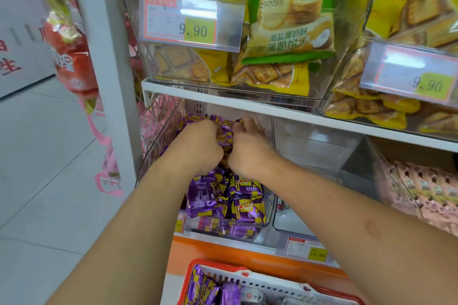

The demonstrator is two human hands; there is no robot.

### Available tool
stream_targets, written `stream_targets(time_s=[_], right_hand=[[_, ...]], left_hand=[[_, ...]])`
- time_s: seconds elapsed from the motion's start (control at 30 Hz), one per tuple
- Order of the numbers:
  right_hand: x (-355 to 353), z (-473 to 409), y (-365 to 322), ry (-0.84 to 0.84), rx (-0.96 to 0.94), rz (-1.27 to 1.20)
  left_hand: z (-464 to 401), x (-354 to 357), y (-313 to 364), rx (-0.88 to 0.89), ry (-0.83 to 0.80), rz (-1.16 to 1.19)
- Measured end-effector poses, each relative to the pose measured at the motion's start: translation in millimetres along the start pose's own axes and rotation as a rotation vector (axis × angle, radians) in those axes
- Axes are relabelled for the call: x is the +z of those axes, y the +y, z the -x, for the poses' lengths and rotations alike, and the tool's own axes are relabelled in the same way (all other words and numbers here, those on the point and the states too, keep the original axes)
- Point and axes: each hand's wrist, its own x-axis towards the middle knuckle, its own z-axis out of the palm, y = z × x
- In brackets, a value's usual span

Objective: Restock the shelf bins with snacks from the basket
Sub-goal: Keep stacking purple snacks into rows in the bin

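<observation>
Item: purple snack packs (224, 195), foil-wrapped, with yellow and red print. Location: clear shelf bin (269, 208) on the lower shelf, leftmost compartment, piled from the front wall back under the shelf board above. Further packs of the same kind lie in the red basket (190, 270) at the bottom edge of the view, just below the orange shelf front.

Left hand (200, 142): deep in the bin, fingers curled down onto a pack at the rear of the pile; the fingertips themselves are hidden behind the knuckles.

Right hand (247, 146): just beside the left, touching the same cluster of packs, fingers bent and pinching a wrapper edge, thumb side toward the left hand.

Handling, judged: packs appear light, air-cushioned and soft-walled; the foil is glossy and likely slippery, so a hold across the flat faces or on the crimped end seam should serve better than on a corner. Contents probably brittle; pressing down hard on the pile risks crushing.

Step, judged: settling packs toward the back of the bin; the basket is not yet emptied.

Adjacent stock: empty-looking clear bin (312, 156) to the right; pink packs (421, 188) further right; yellow cracker bags (270, 74) and one green biscuit bag (290, 10) on the shelf above; price tag (190, 21) reading 9.90.
</observation>
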Motion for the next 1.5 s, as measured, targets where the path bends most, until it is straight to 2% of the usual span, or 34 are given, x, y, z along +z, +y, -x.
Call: stream_targets(time_s=[0.07, 0.2, 0.3, 0.4, 0.5, 0.57, 0.67, 0.83, 0.93, 1.07, 1.13, 1.27, 1.37, 1.5], right_hand=[[-3.4, 13.4, -1.1, 0.042, -0.044, -0.070], [1.3, 36.9, -9.6, -0.077, -0.066, -0.267], [9.5, 44.7, -17.8, -0.128, -0.148, -0.266], [13.1, 42.3, -22.2, -0.218, -0.199, -0.233], [20.2, 35.5, -18.8, -0.101, -0.205, -0.202], [21.3, 32.3, -12.9, -0.046, -0.176, -0.262], [9.3, 31.0, -3.3, -0.061, -0.005, -0.568], [-12.9, 34.3, 8.9, -0.175, 0.255, -1.528], [-22.0, 40.7, 7.1, -0.236, 0.275, -1.750], [-23.3, 43.4, 4.8, -0.249, 0.251, -1.793], [-20.8, 42.6, 4.9, -0.239, 0.256, -1.746], [-15.8, 38.3, 4.3, -0.170, 0.241, -1.599], [-16.3, 36.5, 3.5, -0.192, 0.218, -1.630], [-16.1, 30.7, -8.2, -0.147, 0.189, -1.748]], left_hand=[[4.7, -6.4, -4.6, 0.001, 0.029, -0.011], [20.4, -16.3, -14.7, -0.007, 0.086, -0.058], [34.9, -19.0, -22.1, 0.015, 0.112, -0.128], [48.7, -18.2, -27.3, 0.035, 0.058, -0.180], [55.3, -16.3, -27.6, 0.022, 0.042, -0.215], [55.9, -16.3, -24.1, 0.025, 0.060, -0.158], [52.6, -19.1, -17.1, 0.027, 0.157, -0.027], [42.9, -20.1, -1.0, 0.047, 0.268, 0.334], [38.5, -16.4, -1.9, 0.001, 0.234, 0.429], [38.3, -10.4, -6.2, 0.018, 0.114, 0.513], [40.3, -10.4, -5.0, -0.003, 0.130, 0.590], [36.8, -13.2, -6.6, -0.157, 0.238, 0.789], [34.2, -15.5, -5.2, -0.196, 0.246, 0.896], [32.8, -20.0, -7.6, -0.221, 0.201, 0.872]])
